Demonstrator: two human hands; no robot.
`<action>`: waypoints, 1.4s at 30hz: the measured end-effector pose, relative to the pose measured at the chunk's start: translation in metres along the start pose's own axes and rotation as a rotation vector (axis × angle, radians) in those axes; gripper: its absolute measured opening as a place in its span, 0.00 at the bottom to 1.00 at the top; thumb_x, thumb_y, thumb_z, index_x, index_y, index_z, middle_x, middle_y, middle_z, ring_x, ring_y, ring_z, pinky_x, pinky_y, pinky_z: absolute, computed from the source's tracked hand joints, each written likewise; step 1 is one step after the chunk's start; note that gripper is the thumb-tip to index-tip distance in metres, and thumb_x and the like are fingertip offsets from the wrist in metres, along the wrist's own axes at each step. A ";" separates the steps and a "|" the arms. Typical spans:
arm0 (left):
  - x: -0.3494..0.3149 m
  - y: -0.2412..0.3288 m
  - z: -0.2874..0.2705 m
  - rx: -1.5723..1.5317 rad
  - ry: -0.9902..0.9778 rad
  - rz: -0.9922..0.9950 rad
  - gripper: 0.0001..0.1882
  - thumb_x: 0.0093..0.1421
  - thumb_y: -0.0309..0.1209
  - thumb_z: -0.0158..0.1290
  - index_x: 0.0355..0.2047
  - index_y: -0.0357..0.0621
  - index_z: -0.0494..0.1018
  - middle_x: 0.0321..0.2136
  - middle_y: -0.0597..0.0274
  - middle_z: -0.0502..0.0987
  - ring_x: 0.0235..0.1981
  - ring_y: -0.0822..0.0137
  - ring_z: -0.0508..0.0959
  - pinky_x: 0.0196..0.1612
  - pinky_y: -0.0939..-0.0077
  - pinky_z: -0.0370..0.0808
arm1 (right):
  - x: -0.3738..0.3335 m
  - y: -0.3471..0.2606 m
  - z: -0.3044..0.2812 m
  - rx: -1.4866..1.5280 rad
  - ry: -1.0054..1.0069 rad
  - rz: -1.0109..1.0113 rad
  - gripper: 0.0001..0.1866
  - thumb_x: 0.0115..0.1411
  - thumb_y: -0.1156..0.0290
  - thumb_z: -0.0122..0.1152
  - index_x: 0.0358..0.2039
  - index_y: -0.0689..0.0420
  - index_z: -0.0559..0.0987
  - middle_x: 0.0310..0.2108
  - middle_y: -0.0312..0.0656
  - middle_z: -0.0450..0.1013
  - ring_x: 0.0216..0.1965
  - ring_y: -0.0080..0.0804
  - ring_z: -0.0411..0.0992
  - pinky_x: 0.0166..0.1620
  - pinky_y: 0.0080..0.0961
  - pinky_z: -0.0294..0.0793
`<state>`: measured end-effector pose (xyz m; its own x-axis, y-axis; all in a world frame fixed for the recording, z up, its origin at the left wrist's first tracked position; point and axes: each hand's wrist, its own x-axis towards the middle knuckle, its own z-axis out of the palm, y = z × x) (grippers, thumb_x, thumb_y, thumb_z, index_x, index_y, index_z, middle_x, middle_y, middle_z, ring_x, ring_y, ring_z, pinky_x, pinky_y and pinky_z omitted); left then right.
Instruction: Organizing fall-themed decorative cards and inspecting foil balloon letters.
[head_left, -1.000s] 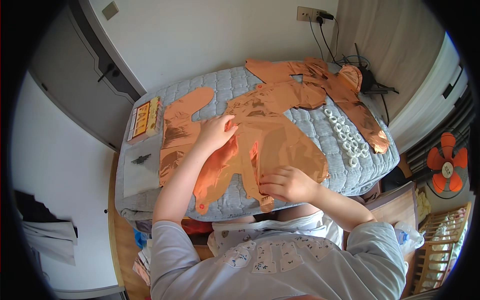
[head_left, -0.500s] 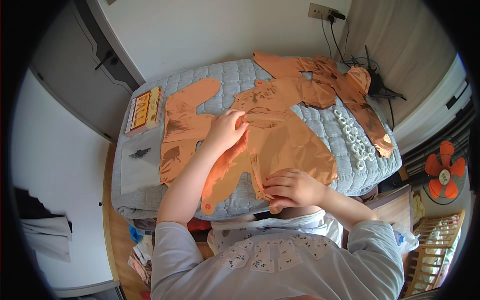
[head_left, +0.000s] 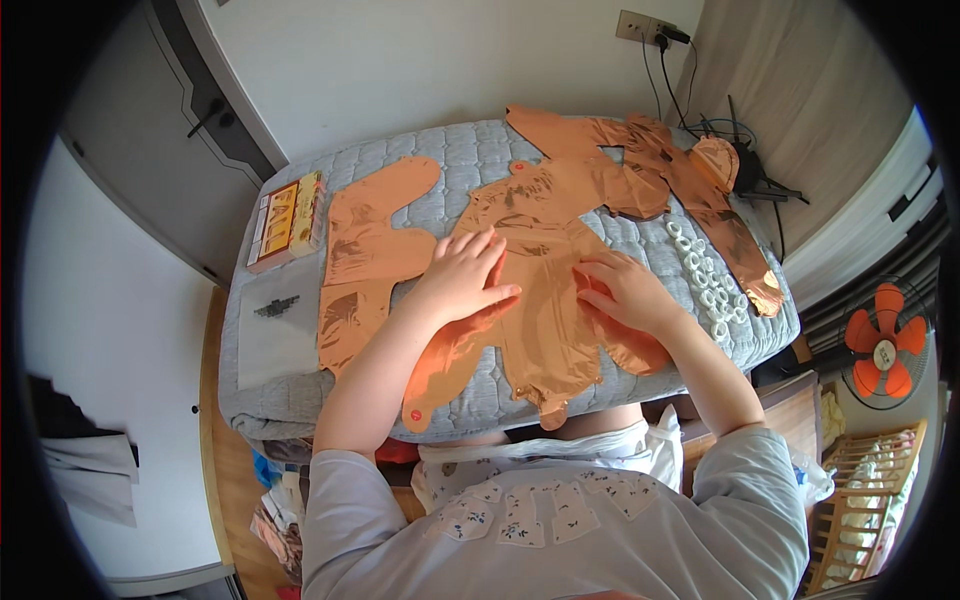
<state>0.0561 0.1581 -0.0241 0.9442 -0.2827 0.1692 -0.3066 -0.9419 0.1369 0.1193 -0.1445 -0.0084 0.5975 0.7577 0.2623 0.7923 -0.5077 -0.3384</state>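
Note:
A flat, uninflated copper-coloured foil balloon (head_left: pixel 545 330) lies in front of me on a grey quilted mattress (head_left: pixel 462 405). My left hand (head_left: pixel 465 275) rests on its left part, fingers spread and the palm down. On its right part lies my right hand (head_left: pixel 630 290), fingers stretched toward the middle and slightly apart. The foil between my hands is creased and shiny, and its bottom tab hangs at the mattress's near edge. To the left lies another flat foil balloon (head_left: pixel 365 255), partly hidden by my left forearm. More foil balloons (head_left: pixel 640 160) overlap at the far right.
Several small white rings (head_left: pixel 708 285) lie right of my right hand. At the left are a yellow-and-red box (head_left: pixel 287 222) and a clear plastic sheet (head_left: pixel 275 330). A black router (head_left: pixel 765 175) with cables stands by the far right corner. An orange-bladed fan (head_left: pixel 885 350) is at the right.
My right hand has moved up from the balloon's bottom tab to its right part. My left hand has opened and spread flat. The foil between them now lies more spread out.

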 end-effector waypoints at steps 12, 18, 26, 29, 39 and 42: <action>0.002 -0.003 0.011 0.028 -0.076 0.015 0.43 0.63 0.62 0.47 0.68 0.42 0.59 0.69 0.50 0.57 0.71 0.55 0.57 0.72 0.44 0.43 | -0.003 0.015 0.007 0.082 0.071 -0.033 0.15 0.61 0.63 0.62 0.46 0.55 0.83 0.49 0.41 0.76 0.53 0.41 0.70 0.59 0.36 0.64; 0.005 -0.003 0.011 0.000 -0.114 -0.004 0.44 0.63 0.61 0.47 0.68 0.41 0.57 0.70 0.50 0.57 0.71 0.55 0.56 0.72 0.40 0.37 | -0.006 0.018 0.009 0.087 0.095 -0.050 0.15 0.60 0.65 0.62 0.45 0.56 0.83 0.49 0.41 0.76 0.53 0.40 0.71 0.59 0.36 0.64; 0.002 -0.004 -0.002 -0.109 -0.146 -0.049 0.42 0.65 0.57 0.47 0.71 0.46 0.52 0.72 0.52 0.51 0.73 0.57 0.49 0.72 0.43 0.31 | -0.007 0.022 0.011 0.107 0.081 -0.059 0.14 0.60 0.67 0.62 0.45 0.58 0.83 0.49 0.43 0.76 0.53 0.42 0.71 0.59 0.37 0.64; 0.002 -0.015 -0.002 -0.127 -0.141 -0.097 0.42 0.67 0.56 0.45 0.72 0.45 0.50 0.72 0.51 0.49 0.74 0.55 0.47 0.73 0.45 0.32 | -0.004 0.026 0.013 0.120 0.080 -0.085 0.14 0.61 0.68 0.60 0.44 0.60 0.83 0.49 0.46 0.77 0.51 0.45 0.72 0.57 0.38 0.66; -0.013 -0.024 -0.030 -0.086 -0.385 -0.228 0.49 0.56 0.57 0.57 0.70 0.43 0.54 0.72 0.50 0.52 0.73 0.59 0.51 0.73 0.46 0.33 | 0.001 0.025 0.001 0.230 0.021 -0.036 0.13 0.64 0.71 0.54 0.44 0.63 0.82 0.46 0.48 0.79 0.49 0.48 0.74 0.54 0.38 0.71; -0.014 -0.015 -0.036 -0.104 -0.338 -0.232 0.50 0.55 0.56 0.59 0.70 0.42 0.54 0.71 0.51 0.54 0.72 0.58 0.54 0.73 0.44 0.33 | -0.001 0.027 0.003 0.177 0.035 -0.074 0.14 0.65 0.69 0.53 0.45 0.62 0.82 0.47 0.47 0.79 0.49 0.48 0.74 0.55 0.38 0.70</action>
<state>0.0432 0.1828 0.0062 0.9707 -0.1254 -0.2050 -0.0758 -0.9693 0.2340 0.1400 -0.1576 -0.0200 0.5448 0.7742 0.3223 0.8020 -0.3687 -0.4700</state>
